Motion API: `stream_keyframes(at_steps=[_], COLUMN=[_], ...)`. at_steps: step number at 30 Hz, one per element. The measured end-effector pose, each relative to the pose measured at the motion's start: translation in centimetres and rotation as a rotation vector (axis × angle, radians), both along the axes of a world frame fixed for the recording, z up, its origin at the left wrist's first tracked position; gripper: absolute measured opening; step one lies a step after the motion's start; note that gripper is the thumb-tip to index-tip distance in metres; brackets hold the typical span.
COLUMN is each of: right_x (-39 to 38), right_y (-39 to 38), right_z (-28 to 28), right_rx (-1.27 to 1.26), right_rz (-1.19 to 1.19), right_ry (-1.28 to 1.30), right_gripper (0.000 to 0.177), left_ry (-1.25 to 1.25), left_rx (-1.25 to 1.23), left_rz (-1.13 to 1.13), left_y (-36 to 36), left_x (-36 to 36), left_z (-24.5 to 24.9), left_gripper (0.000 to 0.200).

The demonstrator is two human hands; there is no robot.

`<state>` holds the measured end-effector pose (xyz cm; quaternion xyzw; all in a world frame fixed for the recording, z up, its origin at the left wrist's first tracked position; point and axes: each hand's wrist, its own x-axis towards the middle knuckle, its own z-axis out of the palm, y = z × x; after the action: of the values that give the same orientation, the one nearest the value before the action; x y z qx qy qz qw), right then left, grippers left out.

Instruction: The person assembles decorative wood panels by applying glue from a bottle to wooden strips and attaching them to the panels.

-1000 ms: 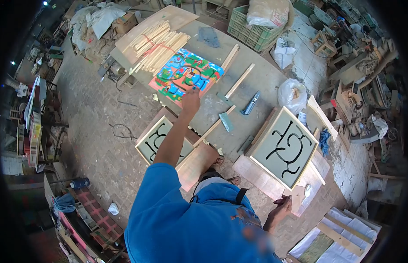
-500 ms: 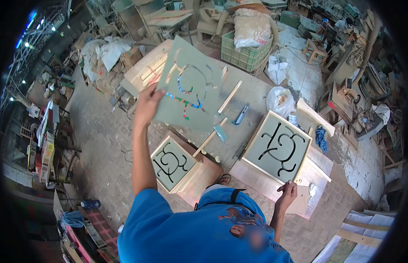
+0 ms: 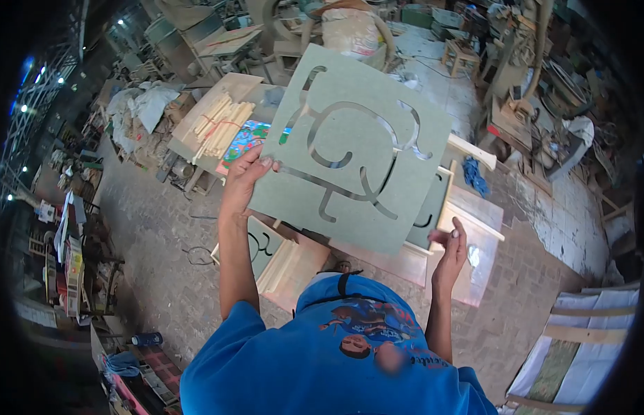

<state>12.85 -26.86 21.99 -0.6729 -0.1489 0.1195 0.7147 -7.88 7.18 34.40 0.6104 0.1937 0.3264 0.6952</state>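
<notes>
My left hand grips the left edge of a grey-green board with curved slots cut through it, held up and tilted above the table. My right hand has its fingers apart and holds nothing, just off the board's lower right. Behind the board, partly hidden, lies a framed panel with black curved lines. A smaller framed panel with similar lines is below my left hand. A colourful printed sheet shows beyond the board's left edge.
Bundled wooden strips lie at the table's far left. A blue cloth and a pale wooden piece are at the right. A small wooden stool stands farther back, and sheeted boards are at the lower right.
The slotted board has moved right and nearer in my left hand, now covering most of the larger framed panel. My right hand has risen off that panel's corner, and its fingers have spread. The view has shifted.
</notes>
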Motion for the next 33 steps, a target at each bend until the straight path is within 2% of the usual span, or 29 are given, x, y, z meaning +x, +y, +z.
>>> stream_keyframes(at_steps=[2,3,4,5,9,12,14,16,17,18,20,22,24,25,27,28,30,32,33], right_x=[0.9,1.9,2.7,3.5,5.6,6.4,6.1,4.9,4.6,4.4,4.4,5.6,6.8,7.5,8.5,8.7,8.9,9.0,9.3], right_y=[-1.5,-2.6,-3.8,-4.7,-6.3,-5.8,-5.5,-4.5,-4.5,-4.3,-4.0,-4.2,-4.7,-5.3,-6.1,-5.7,-4.6,-3.9,-4.1], right_z=[0.2,0.7,2.2,3.7,7.6,6.2,4.2,2.9,2.1,1.8,1.5,1.7,4.0,5.6,8.8,9.3,9.9,8.1,6.6], right_rx=[0.008,-0.009,-0.057,-0.033,0.065,0.084,0.029,0.105,0.14,0.136,0.288,0.325,-0.091,-0.108,-0.382,-0.399,-0.288,-0.299,-0.214], right_rz=[-0.202,-0.221,-0.235,-0.245,-0.291,-0.34,-0.312,-0.296,-0.217,-0.209,-0.228,-0.248,-0.535,-0.538,-0.311,-0.304,0.055,0.097,0.067], right_ry=[-0.217,-0.262,-0.289,-0.338,-0.407,-0.392,-0.4,-0.079,0.035,0.037,0.165,0.113,-0.549,-0.547,-0.794,-0.786,-0.502,-0.439,-0.33], right_gripper=[0.037,0.033,0.031,0.03,0.029,0.029,0.034,0.042,0.049,0.049,0.048,0.05,0.053,0.053,0.046,0.046,0.041,0.038,0.037], left_ry=[0.045,0.048,0.105,0.16,0.218,0.17,0.143,0.121,0.093,0.062,0.057,0.055,0.138,0.141,0.172,0.177,0.178,0.183,0.188], left_rx=[0.024,0.016,0.119,0.226,0.326,0.286,0.192,0.177,0.092,0.003,-0.013,-0.032,0.032,0.018,0.294,0.276,0.346,0.39,0.445], left_rz=[-0.086,-0.097,-0.117,-0.139,-0.262,-0.297,-0.202,-0.194,-0.249,-0.307,-0.307,-0.323,-0.323,-0.331,-0.577,-0.582,-0.602,-0.672,-0.744], left_y=[-1.1,-1.6,-2.1,-2.7,-4.9,-5.3,-4.6,-4.5,-4.6,-4.4,-3.5,-2.7,-1.8,-1.5,-0.6,-0.5,-0.7,-0.1,0.3], left_x=[1.0,1.6,2.2,2.7,5.2,6.5,6.9,7.4,7.6,7.7,7.9,8.4,8.6,9.1,10.2,10.9,12.7,14.4,15.2], left_z=[-0.2,0.1,0.8,1.7,4.1,3.9,2.2,1.8,1.7,1.5,0.5,-0.3,-1.0,-0.9,0.5,0.8,1.4,2.2,2.5], left_gripper=[0.037,0.037,0.038,0.039,0.042,0.043,0.042,0.042,0.043,0.043,0.043,0.043,0.041,0.041,0.037,0.037,0.034,0.033,0.033])
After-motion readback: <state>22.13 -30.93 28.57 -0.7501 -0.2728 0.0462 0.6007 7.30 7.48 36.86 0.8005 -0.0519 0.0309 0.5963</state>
